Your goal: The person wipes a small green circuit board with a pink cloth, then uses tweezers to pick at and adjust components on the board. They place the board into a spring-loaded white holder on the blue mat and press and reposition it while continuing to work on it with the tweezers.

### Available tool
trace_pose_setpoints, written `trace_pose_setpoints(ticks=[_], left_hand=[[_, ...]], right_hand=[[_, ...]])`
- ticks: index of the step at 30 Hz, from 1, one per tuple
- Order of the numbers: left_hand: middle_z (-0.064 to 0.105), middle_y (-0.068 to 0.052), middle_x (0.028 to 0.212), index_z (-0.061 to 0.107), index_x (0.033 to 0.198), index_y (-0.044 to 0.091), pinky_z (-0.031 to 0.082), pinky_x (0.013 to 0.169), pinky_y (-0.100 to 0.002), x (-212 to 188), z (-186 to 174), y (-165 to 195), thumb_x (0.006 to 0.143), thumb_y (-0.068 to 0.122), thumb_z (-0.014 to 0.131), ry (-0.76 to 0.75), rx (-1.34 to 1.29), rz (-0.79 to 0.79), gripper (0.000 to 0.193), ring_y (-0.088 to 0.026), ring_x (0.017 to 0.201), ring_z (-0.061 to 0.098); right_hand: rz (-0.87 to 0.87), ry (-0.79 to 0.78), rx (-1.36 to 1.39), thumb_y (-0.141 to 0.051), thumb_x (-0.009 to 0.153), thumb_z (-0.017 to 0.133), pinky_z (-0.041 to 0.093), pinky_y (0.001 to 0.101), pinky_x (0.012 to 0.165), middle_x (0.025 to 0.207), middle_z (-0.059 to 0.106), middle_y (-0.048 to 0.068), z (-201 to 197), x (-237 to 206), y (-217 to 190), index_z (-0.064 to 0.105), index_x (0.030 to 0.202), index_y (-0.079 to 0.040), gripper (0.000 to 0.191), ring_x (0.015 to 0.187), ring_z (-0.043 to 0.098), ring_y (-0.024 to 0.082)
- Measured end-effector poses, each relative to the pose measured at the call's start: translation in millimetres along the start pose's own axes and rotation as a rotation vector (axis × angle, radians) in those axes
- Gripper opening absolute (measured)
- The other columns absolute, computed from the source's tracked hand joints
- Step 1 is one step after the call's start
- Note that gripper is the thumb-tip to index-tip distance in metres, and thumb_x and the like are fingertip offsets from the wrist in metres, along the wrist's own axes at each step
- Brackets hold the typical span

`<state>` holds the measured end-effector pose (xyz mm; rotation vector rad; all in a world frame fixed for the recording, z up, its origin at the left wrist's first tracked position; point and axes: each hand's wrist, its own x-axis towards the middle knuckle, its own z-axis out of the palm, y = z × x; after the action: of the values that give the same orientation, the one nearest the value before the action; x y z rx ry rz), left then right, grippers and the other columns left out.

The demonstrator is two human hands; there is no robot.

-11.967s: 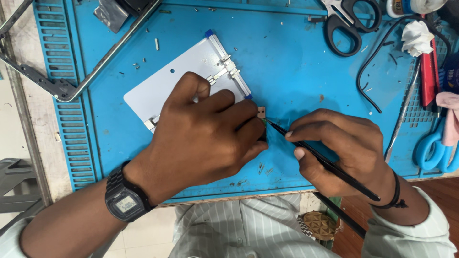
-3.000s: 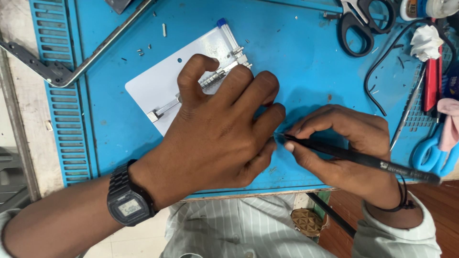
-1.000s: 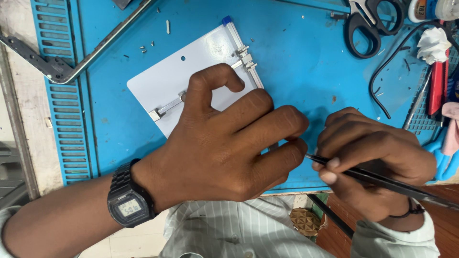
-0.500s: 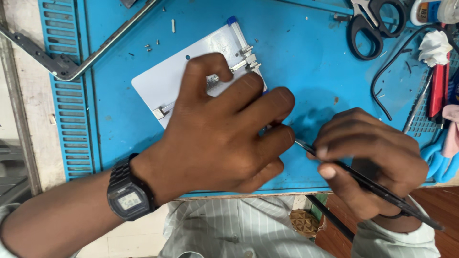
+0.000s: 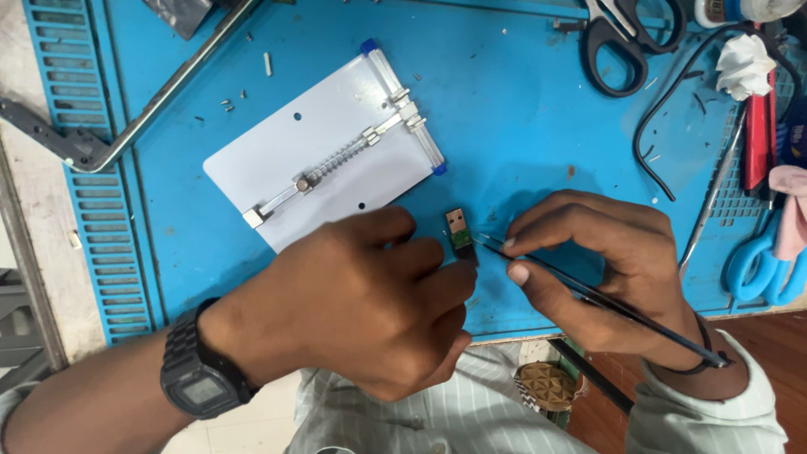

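- Right at the middle of the blue silicone work mat (image 5: 521, 126) lies a small green circuit board with a metal plug end (image 5: 459, 231), flat on the mat, just below the corner of the white board-holder plate.
- It looks very light and stiff, and I would judge it fragile on its faces where the tiny parts sit; the bare long edges or the metal plug end seem the safest places to take hold, and it would likely skate on the mat if nudged.
- At its near end the left hand (image 5: 353, 303) rests knuckles-up, its fingers (image 5: 450, 282) curled together, one fingertip touching or all but touching the board; I cannot tell whether it pins the board down.
- From the other side the right hand (image 5: 605, 269) holds thin black tweezers (image 5: 588, 290), fingers pinching the shaft near the front, the tip just beside the board's right edge.
- Whether the tweezer tip grips anything is too small to tell.
- Above lies the white rectangular board-holder plate with a sprung metal clamp rail (image 5: 324, 155), with nothing in it.
- Small loose screws (image 5: 227, 105) are scattered on the mat near a bent metal frame piece (image 5: 126, 126) at the upper left.
- Further right are black-handled scissors (image 5: 626, 42), a loose black wire (image 5: 664, 126), a crumpled white wad (image 5: 744, 63) and blue-handled scissors (image 5: 761, 265).
- A black digital wristwatch (image 5: 202, 382) sits on the left wrist, over the tabletop's edge.
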<state>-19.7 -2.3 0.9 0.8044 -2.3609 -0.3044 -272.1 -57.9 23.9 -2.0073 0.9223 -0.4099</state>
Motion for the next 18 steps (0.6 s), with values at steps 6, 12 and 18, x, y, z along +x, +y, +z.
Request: trace_pose_setpoints(ticks=[6, 12, 18], left_hand=[[0.06, -0.003, 0.072, 0.063, 0.059, 0.006, 0.044, 0.054, -0.034, 0.0, 0.9, 0.5, 0.076, 0.028, 0.07, -0.051, 0.044, 0.014, 0.029, -0.02, 0.061, 0.054], [0.059, -0.004, 0.071, 0.064, 0.061, 0.004, 0.044, 0.054, -0.034, -0.2, 1.5, -0.1, 0.076, 0.032, 0.069, -0.048, 0.052, 0.003, 0.032, -0.02, 0.061, 0.054], [0.056, -0.004, 0.066, 0.062, 0.057, 0.004, 0.04, 0.049, -0.035, 1.3, 3.9, -0.3, 0.07, 0.029, 0.067, -0.054, 0.043, -0.014, 0.029, -0.02, 0.056, 0.051]], right_hand=[[0.014, 0.022, 0.016, -0.005, 0.08, 0.079, 0.057, 0.0256, 0.071, 0.095, 0.075, 0.008, 1.5, -0.8, 1.3, 0.067, 0.095, -0.003, 0.019, 0.081, 0.074, 0.015], [0.018, 0.017, 0.048, -0.001, 0.076, 0.076, 0.057, 0.0247, 0.067, 0.092, 0.073, 0.007, 1.3, 0.0, 0.6, 0.067, 0.092, -0.003, 0.019, 0.079, 0.074, 0.013], [0.028, 0.02, 0.012, 0.001, 0.076, 0.076, 0.056, 0.0243, 0.066, 0.092, 0.072, 0.007, 2.0, 0.8, -2.1, 0.069, 0.093, -0.003, 0.019, 0.079, 0.073, 0.013]])
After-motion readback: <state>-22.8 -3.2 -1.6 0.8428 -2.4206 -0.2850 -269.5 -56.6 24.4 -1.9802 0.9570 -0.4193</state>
